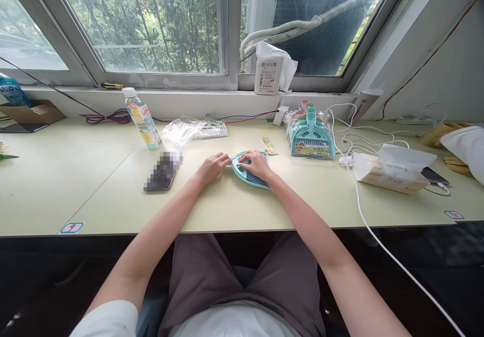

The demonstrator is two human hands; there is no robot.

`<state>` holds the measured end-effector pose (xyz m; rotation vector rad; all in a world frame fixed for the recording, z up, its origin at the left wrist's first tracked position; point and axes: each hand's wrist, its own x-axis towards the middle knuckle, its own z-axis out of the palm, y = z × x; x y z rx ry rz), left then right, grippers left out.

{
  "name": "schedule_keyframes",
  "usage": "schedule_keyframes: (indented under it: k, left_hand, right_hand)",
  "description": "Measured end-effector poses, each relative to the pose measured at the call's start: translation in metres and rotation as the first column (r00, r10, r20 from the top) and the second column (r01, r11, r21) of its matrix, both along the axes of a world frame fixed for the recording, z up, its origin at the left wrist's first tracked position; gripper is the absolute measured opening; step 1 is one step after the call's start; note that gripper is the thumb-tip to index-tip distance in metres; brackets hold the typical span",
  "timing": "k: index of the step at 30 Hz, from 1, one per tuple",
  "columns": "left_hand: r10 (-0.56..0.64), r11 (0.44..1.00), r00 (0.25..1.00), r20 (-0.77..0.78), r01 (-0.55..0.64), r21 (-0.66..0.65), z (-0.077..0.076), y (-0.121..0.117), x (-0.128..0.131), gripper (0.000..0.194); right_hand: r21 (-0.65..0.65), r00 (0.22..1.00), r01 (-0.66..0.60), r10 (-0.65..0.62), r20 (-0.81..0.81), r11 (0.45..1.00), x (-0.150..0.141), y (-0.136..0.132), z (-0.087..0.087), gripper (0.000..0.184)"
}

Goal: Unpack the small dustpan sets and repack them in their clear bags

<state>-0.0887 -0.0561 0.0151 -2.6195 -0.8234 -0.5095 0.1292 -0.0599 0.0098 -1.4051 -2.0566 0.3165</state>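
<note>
A small teal dustpan [239,169] lies flat on the table in front of me, handle to the left, with a little brush [256,179] nested in it. My left hand [215,167] pinches the tip of the dustpan's handle. Over the pan's upper part, my right hand [257,165] has its fingers bent down onto the brush; the fingertips are partly hidden, so I cannot tell how firm its hold is. Just behind the right hand lies a small printed label card [269,146].
Wrapped dustpan sets [312,132] stand at the back right, beside white cables and a tissue pack [391,170]. To the left are a phone [162,173], a drink bottle [142,119], a plastic wrapper [182,131] and another packaged set [210,128]. A white cable [385,248] crosses the table's front edge.
</note>
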Motion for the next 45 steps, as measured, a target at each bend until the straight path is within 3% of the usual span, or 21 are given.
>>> schedule_keyframes:
  k: [18,23,30,33,36,38,40,42,43,44,45]
  left_hand:
    - [0.125,0.985,0.992,0.032,-0.12,-0.123,-0.003,0.002,0.002,0.042]
    - [0.112,0.984,0.992,0.061,-0.102,-0.147,-0.007,0.006,0.002,0.041]
    - [0.105,0.983,0.978,0.178,-0.076,-0.166,-0.009,0.005,0.0,0.037]
    - [0.201,0.974,0.889,0.412,-0.134,-0.185,-0.002,0.001,0.003,0.036]
    - [0.312,0.938,0.626,0.715,-0.085,-0.335,0.008,-0.003,0.007,0.056]
    - [0.412,0.833,0.503,0.76,0.13,-0.537,0.014,-0.007,0.012,0.059]
    - [0.488,0.584,0.529,0.695,0.393,-0.71,0.017,-0.013,0.018,0.055]
    - [0.474,0.312,0.628,0.617,0.536,-0.784,0.017,-0.02,0.023,0.054]
    - [0.458,0.229,0.66,0.595,0.559,-0.797,0.016,-0.023,0.024,0.054]
    - [0.453,0.184,0.676,0.581,0.566,-0.803,0.015,-0.025,0.024,0.055]
    - [0.463,0.173,0.676,0.574,0.566,-0.806,0.013,-0.026,0.024,0.056]
  right_hand:
    - [-0.025,0.999,0.017,-0.015,0.047,1.0,0.002,0.0,0.001,0.015]
    - [-0.019,0.996,0.02,-0.018,0.088,1.0,0.001,-0.002,0.0,0.016]
    - [0.04,0.963,0.055,-0.064,0.261,0.998,-0.005,-0.014,0.013,0.025]
    - [0.024,0.974,0.054,-0.058,0.22,0.998,-0.002,-0.02,0.027,0.025]
    - [0.033,0.994,0.099,-0.1,0.045,0.995,0.0,-0.02,0.032,0.032]
    - [0.068,0.984,0.175,-0.172,-0.054,0.982,-0.002,-0.02,0.029,0.037]
    - [0.099,0.963,0.258,-0.248,-0.101,0.961,-0.006,-0.021,0.025,0.039]
    - [0.108,0.951,0.299,-0.288,-0.11,0.948,-0.01,-0.023,0.023,0.04]
    - [0.106,0.952,0.299,-0.289,-0.105,0.948,-0.011,-0.024,0.023,0.041]
    - [0.104,0.954,0.293,-0.283,-0.099,0.95,-0.011,-0.024,0.024,0.04]
    - [0.105,0.956,0.287,-0.277,-0.096,0.952,-0.009,-0.023,0.026,0.04]
